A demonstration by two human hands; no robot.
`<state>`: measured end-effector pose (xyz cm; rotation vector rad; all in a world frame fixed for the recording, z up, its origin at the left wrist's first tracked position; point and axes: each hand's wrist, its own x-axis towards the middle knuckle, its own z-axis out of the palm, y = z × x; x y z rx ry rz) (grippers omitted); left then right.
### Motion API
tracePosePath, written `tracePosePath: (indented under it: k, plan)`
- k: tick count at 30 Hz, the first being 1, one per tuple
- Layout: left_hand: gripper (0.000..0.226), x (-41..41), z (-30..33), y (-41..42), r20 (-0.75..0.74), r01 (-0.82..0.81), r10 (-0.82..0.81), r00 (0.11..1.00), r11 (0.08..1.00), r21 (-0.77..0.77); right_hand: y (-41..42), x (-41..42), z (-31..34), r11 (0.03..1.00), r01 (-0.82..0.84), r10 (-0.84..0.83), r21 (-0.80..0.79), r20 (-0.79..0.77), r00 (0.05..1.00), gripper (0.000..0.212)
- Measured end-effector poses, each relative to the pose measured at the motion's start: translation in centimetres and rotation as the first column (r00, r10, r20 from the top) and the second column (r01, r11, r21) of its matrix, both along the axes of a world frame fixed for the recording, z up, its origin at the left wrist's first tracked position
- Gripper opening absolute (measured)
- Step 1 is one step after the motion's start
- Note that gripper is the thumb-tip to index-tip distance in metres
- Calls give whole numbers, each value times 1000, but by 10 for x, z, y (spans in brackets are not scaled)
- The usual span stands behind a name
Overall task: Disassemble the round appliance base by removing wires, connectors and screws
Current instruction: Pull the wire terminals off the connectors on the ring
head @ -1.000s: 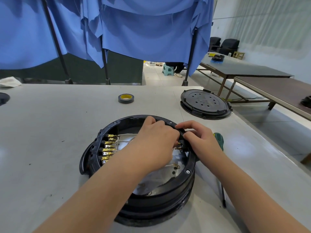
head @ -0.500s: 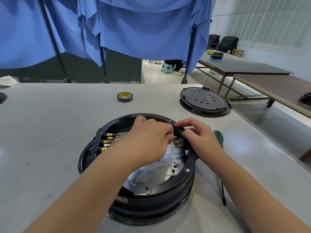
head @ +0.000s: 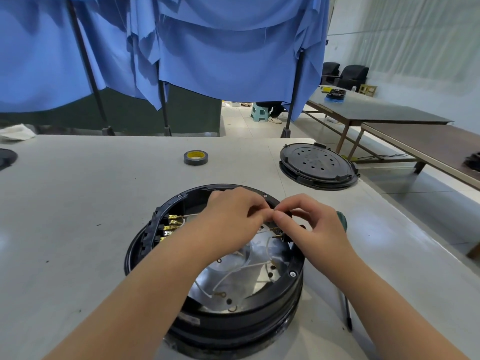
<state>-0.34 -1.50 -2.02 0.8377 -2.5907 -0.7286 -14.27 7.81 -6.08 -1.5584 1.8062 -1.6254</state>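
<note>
The round black plastic appliance base [head: 215, 302], opened to a shiny metal plate [head: 233, 276], is being kept on the pale grey table [head: 78, 203]. Above its far right rim, something small, too tiny to identify, is being pinched between the curled fingers of the left hand [head: 231, 216] and the right hand [head: 309, 224]. Thin white wires [head: 249, 267] are being left loose on the plate.

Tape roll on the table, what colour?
Grey tape roll with a yellow core; head view.
</note>
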Motion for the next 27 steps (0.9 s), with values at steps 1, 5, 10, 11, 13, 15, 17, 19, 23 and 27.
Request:
tracePosePath:
  k: [1, 5, 10, 11, 13, 15, 17, 19, 23, 27]
  plan:
    - [24, 0, 0, 0, -4, 2, -2, 1000, 1000, 9, 0, -1, 0, 1000, -7, 7, 4, -3, 1000, 6]
    - [31, 0, 0, 1, -50, 11, -10, 999, 999, 30, 2, -7, 3, 995, -30, 20, 95, 106, 994, 10]
    - [25, 2, -3, -3, -217, -43, 58, 974, 996, 75, 1, -24, 11, 993, 117, -114, 1, 249, 962, 8]
    - [24, 2, -5, -4, -225, -61, 74, 972, 996, 65, 0, -30, 13, 989, 148, -137, -12, 307, 942, 7]
    - [27, 3, -7, -8, -227, -95, 102, 969, 995, 43, -3, -41, 17, 979, 206, -184, 1, 448, 875, 8]
    - [27, 4, -8, -10, -205, -102, 108, 973, 994, 35, -9, -52, 18, 972, 231, -221, 52, 546, 808, 8]
    - [17, 5, -8, -9, -121, -60, 60, 991, 998, 4, -19, -61, 15, 963, 233, -267, 132, 542, 797, 6]
    - [12, 5, -8, -4, -17, 25, -25, 1000, 999, -38, -31, -67, 9, 944, 243, -322, 222, 467, 823, 5]
    - [12, 2, -9, 4, 42, 94, -90, 995, 991, -91, -56, -75, 0, 916, 249, -347, 316, 307, 886, 4]
    - [17, 1, -11, 4, 95, 100, -89, 991, 988, -115, -82, -80, -5, 863, 321, -349, 391, 0, 937, 9]
